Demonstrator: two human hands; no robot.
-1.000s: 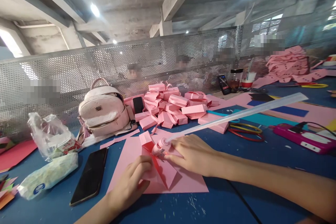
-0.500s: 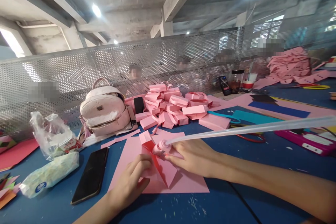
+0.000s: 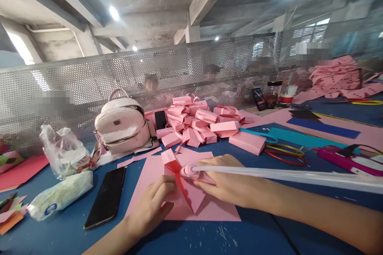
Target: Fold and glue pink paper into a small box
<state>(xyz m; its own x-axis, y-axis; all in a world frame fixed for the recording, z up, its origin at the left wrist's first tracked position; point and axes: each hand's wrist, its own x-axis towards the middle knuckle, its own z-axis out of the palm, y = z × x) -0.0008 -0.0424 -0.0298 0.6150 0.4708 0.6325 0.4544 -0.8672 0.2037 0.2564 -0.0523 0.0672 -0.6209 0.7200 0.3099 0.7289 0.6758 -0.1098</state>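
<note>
Gripping pink tool (image 3: 190,173) with right hand (image 3: 229,181), packet logo (image 3: 50,208) illegible

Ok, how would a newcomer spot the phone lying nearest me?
Find the pale pink backpack on the blue table. Nearer the camera lies a black rectangular phone, between a crinkled pale green packet and a large pink paper sheet. Its dark, glossy screen sets it apart from both.

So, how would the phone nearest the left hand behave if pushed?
The phone should stay stiff, being a flat slab. Its glossy face might feel slippery. Lying flat, it seems unlikely to roll or tip.
</note>
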